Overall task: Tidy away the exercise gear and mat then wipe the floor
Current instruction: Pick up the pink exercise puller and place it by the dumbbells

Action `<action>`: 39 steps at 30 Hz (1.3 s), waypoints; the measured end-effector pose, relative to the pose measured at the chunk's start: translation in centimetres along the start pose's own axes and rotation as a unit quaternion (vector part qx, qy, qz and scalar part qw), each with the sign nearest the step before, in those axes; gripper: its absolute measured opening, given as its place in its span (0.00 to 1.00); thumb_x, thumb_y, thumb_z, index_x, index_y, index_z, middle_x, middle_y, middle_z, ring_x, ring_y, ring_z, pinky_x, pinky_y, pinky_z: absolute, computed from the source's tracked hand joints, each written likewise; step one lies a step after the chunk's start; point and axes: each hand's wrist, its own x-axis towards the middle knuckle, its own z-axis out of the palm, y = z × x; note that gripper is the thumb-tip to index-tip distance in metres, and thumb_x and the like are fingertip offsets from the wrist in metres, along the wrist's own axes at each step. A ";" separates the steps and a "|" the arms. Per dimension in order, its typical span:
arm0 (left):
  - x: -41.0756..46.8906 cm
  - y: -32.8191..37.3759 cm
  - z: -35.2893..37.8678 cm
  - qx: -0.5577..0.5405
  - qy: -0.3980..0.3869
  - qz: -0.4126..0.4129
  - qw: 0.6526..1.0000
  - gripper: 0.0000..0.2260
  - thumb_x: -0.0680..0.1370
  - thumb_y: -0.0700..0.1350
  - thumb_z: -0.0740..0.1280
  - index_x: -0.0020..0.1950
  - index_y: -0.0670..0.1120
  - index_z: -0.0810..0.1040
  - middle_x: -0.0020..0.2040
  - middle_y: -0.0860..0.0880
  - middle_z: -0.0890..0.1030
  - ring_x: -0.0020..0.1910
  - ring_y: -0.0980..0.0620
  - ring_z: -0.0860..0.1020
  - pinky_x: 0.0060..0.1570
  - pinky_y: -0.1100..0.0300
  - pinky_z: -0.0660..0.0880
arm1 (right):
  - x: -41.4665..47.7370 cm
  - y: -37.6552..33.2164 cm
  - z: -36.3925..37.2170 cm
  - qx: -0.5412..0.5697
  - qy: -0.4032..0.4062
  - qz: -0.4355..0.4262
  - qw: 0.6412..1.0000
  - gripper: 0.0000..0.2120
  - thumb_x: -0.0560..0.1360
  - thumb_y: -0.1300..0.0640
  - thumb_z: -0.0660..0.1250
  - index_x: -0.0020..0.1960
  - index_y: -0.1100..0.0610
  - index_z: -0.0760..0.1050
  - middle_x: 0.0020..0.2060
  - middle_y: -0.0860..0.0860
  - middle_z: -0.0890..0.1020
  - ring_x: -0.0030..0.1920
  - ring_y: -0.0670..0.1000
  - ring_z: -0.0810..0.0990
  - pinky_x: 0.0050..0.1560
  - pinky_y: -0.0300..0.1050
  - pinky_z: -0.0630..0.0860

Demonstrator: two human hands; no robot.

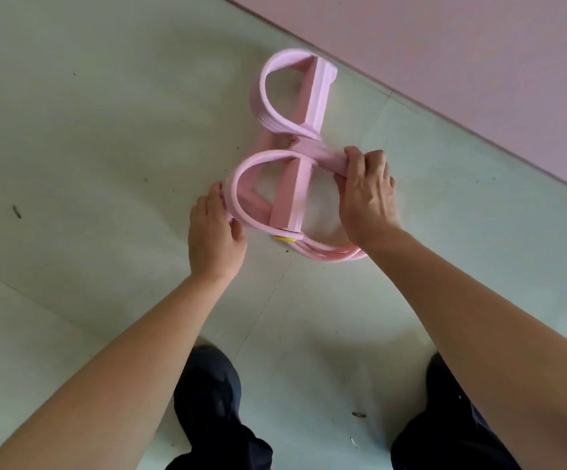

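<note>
A pink pedal resistance puller (292, 130) lies folded on the pale tiled floor, its two foot loops stacked one beyond the other and its elastic tubes (322, 252) curling out near a yellow cap (283, 238). My right hand (365, 193) is closed around the pink foam handle at the puller's right side. My left hand (214, 232) grips the left edge of the near loop. A pink exercise mat (461, 62) covers the floor at the upper right, just beyond the puller.
The pale floor tiles (88, 147) carry scattered dark specks and crumbs, one at the far left (16, 212) and one near my right foot (359, 414). My dark shoes and trouser legs (210, 395) stand at the bottom of the view.
</note>
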 end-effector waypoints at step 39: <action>-42.9 84.7 -63.5 -0.388 -0.251 0.235 0.855 0.11 0.75 0.43 0.71 0.56 0.53 0.76 0.45 0.48 0.83 0.40 0.48 0.80 0.42 0.52 0.79 | -52.8 6.8 -100.8 -0.053 0.504 0.169 0.845 0.12 0.83 0.50 0.58 0.63 0.54 0.69 0.50 0.54 0.70 0.35 0.54 0.70 0.34 0.48 0.70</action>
